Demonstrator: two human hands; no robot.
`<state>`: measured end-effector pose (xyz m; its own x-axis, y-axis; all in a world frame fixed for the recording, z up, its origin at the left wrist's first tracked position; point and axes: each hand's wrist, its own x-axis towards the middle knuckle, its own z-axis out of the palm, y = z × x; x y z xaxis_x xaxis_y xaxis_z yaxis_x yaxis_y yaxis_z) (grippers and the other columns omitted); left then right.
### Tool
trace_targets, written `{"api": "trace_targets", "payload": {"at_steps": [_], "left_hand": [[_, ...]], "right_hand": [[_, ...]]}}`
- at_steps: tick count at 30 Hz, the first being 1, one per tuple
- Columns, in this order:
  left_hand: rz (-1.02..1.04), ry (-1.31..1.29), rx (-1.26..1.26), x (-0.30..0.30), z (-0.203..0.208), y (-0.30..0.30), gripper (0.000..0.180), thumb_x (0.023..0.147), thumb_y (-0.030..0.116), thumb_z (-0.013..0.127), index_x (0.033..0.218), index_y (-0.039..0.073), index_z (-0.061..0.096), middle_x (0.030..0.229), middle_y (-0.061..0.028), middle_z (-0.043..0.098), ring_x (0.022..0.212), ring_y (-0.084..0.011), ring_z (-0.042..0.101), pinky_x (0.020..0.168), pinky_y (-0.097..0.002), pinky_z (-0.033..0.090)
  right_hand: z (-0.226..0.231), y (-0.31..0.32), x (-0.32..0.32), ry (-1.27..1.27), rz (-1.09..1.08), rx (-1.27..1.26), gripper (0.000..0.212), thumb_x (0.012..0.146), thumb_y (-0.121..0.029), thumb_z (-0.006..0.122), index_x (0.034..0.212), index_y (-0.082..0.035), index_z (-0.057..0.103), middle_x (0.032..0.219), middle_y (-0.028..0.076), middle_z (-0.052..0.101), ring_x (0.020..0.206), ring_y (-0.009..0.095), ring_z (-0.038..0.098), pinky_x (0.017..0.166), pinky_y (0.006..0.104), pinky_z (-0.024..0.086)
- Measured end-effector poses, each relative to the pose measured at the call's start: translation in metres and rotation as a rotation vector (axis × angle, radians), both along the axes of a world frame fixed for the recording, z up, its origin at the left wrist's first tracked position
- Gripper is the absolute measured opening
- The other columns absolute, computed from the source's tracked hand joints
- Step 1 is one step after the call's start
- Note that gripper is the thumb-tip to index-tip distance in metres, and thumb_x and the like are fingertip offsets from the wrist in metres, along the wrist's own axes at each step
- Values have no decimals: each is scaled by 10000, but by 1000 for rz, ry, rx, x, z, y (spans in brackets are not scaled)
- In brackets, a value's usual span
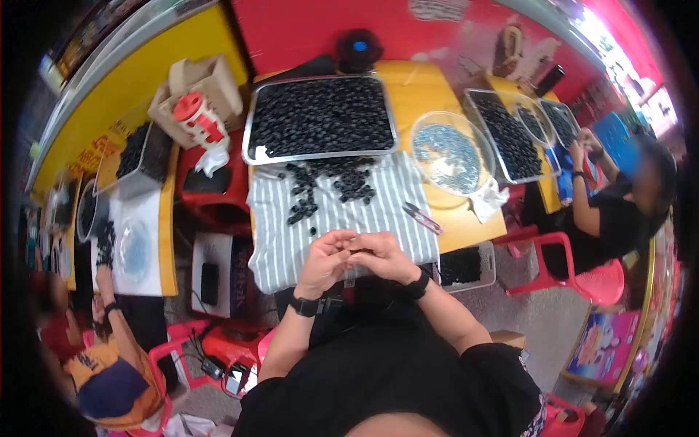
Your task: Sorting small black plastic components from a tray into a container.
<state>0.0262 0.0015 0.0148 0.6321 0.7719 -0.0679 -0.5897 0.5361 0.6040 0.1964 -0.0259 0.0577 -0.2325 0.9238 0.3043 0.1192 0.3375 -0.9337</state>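
Note:
Over the front of a grey-and-white striped cloth [273, 240], my left hand [326, 261] and my right hand [388, 256] meet with fingertips pinched together. Whatever lies between the fingers is too small and covered to make out. Just beyond them, small black round pieces [302, 211] are scattered on the cloth. Behind these stands a large metal-rimmed tray [256, 157] heaped with the same black pieces. Thread snips [422, 217] with a pinkish handle lie on the cloth to the right. Right of the tray sits a round clear tub [419, 156] of small bluish-silver bits.
A crumpled tissue [489, 202] rests by the tub. To the left, a red stool [207, 207] carries a red-and-white cup [198, 120] and a dark pouch. Co-workers sit at side tables, one [120, 371] at left, another [619, 197] at right, near more containers of black pieces.

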Motion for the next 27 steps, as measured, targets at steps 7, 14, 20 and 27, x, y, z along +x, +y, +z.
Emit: {"api": "trace_targets", "payload": {"at_steps": [7,14,20,27], "left_hand": [[-36,65,101,7,9,1,388,907,52,600,1271,-43,506,1030,-150,642,846,-195,650,741,-287,525],[-15,23,65,3,5,0,291,899,26,588,1178,-57,569,1026,-171,652,862,-229,656,772,-309,523],[-205,111,326,-5,10,-1,69,832,-29,629,869,-42,686,921,-158,669,780,-198,635,716,-282,508],[-351,-13,514,-22,42,-18,97,811,66,677,773,-22,689,783,-118,669,761,-199,615,684,-299,467]], "right_hand": [[27,-9,49,-83,-77,-148,228,741,-75,766,917,5,645,832,55,643,744,103,582,634,258,451],[72,25,235,-198,-893,95,261,755,-23,720,996,16,627,761,20,612,688,92,563,639,235,463],[63,27,231,-428,-907,84,262,778,-13,676,1033,12,623,856,32,614,787,103,553,712,246,459],[40,29,7,-441,-22,99,221,777,15,667,994,-8,635,880,104,578,769,233,602,638,296,493]]}}
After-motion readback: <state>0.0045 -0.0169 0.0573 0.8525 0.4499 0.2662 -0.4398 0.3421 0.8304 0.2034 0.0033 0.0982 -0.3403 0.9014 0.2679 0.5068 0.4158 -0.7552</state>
